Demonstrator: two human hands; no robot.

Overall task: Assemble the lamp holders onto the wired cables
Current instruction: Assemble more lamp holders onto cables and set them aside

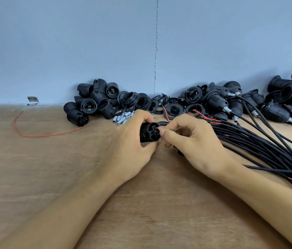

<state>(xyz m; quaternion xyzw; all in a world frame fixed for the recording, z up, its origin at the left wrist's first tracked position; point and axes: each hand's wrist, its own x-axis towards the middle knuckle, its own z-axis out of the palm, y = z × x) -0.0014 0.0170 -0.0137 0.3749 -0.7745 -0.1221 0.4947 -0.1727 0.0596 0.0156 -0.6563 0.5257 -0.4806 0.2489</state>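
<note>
On my wooden table (43, 177): holders (95, 103) and rings (175, 108) heaped upper centre, metal tubes (123, 117) below them, red wire (34, 135) left, cables (267, 150) right.

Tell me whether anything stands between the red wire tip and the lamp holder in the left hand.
Nothing visible does. The right hand pinches the red wire tip right at the end face of the lamp holder, which the left hand grips; no loose part lies between them.
</note>
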